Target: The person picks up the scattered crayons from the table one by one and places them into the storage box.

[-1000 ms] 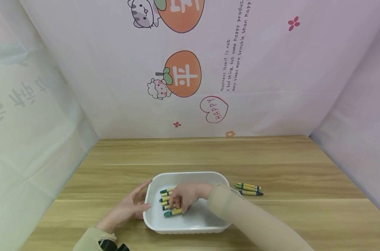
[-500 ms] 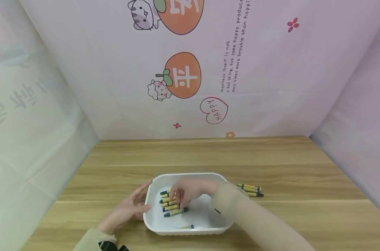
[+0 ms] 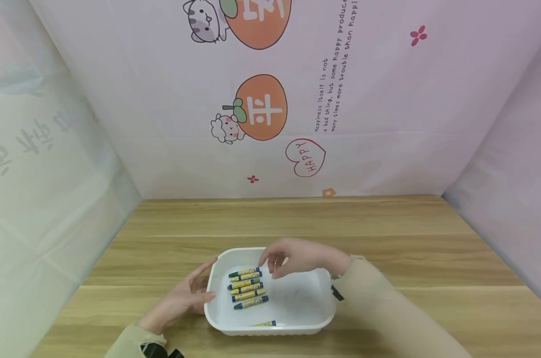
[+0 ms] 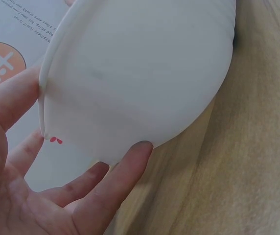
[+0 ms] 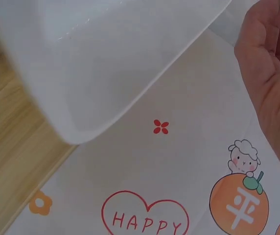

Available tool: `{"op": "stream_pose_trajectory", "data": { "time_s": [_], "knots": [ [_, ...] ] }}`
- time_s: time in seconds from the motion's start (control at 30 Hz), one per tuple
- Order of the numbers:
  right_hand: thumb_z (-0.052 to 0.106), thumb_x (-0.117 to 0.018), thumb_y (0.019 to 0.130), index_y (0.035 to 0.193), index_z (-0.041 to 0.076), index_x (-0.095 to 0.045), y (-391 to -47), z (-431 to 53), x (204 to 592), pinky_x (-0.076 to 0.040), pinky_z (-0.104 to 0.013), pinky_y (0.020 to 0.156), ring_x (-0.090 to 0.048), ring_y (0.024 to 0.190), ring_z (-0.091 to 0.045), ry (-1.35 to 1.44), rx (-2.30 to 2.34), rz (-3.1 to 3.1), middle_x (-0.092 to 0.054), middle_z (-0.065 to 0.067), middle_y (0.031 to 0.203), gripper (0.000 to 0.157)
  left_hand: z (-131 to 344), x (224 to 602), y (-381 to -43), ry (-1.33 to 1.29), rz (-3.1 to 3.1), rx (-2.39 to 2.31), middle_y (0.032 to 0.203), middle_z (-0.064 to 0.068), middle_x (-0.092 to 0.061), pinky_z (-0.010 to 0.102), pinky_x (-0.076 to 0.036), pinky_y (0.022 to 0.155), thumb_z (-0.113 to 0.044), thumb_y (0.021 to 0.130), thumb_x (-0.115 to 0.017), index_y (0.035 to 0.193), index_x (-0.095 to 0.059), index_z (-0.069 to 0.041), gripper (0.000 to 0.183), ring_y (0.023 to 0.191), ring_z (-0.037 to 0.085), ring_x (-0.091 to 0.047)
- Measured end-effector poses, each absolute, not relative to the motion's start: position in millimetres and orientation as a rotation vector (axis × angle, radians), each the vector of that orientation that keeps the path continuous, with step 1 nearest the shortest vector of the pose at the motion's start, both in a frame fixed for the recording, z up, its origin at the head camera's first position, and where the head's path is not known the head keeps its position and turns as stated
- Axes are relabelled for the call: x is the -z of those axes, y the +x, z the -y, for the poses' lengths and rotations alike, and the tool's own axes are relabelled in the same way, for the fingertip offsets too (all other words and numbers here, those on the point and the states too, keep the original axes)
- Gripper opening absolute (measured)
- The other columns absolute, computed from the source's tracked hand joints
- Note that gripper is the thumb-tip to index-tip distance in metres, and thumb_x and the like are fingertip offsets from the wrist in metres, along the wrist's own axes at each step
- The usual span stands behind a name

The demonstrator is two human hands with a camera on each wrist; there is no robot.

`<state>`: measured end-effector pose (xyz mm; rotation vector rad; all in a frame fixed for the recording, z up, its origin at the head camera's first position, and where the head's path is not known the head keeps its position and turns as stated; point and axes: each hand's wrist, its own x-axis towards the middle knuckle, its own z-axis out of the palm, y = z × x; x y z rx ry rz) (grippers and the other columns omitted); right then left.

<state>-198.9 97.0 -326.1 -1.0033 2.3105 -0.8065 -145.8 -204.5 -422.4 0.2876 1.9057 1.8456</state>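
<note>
White tray (image 3: pixel 294 301) being held by left hand (image 3: pixel 183 299) while right hand (image 3: pixel 299 256) is being poised above it

The tray is being supported by the wood-grain worktop (image 3: pixel 172 238); its left end is being gripped by the left hand, the thumb being laid over the rim and the fingers being spread wide along the outer wall; in the left wrist view, two fingertips are being pressed against the outside of that wall.

Inside the tray, at its left end, a row of six crayons (image 3: pixel 248 288) is being displayed; yellow wrappers and blue or green ends are being shown; a lone crayon (image 3: pixel 267 323) is being partly hidden by the near wall, apart from the row.

The right hand is being held over the far side of the tray, near the right ends of the farthest crayons; its fingers are being loosely bent, a narrow gap being left between thumb and forefinger; whether the nearest crayon is being touched cannot be told; in the right wrist view, the hand is being partly cut off by the frame edge.

Pale sleeves (image 3: pixel 400 311) are being worn on both arms; behind the worktop, a white sheet (image 3: pixel 386 164) is being brightened by orange fruit (image 3: pixel 261 107), a red heart (image 3: pixel 305 157) and small flowers.
</note>
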Motion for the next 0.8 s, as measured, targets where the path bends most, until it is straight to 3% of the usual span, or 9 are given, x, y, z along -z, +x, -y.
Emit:
{"op": "stream_pose_trajectory", "data": {
  "time_s": [0.57,0.8],
  "knots": [
    [0.016,-0.063,0.090,0.113,0.006,-0.063,-192.8,-171.7,349.5,-0.051,-0.024,0.076,-0.055,0.089,-0.011,-0.955,1.114,-2.301,-0.063,0.000,0.093,0.025,203.8,422.9,-146.4,0.258,-1.922,-1.845,0.147,0.041,-0.013,0.047,-0.056,0.084,-0.011,0.087,-0.066,0.153,-0.004,-0.011,0.090,0.117,0.034,-0.052],
    [0.015,-0.060,0.092,0.118,-0.004,-0.058,-190.6,-203.2,364.1,-0.054,-0.025,0.077,-0.055,0.091,-0.013,-0.829,1.239,-2.296,-0.062,-0.009,0.100,0.033,204.1,422.1,-147.9,0.279,-1.959,-1.829,0.146,0.042,-0.014,0.046,-0.056,0.084,-0.011,0.087,-0.066,0.152,-0.004,-0.009,0.091,0.118,0.036,-0.051]
  ]
}}
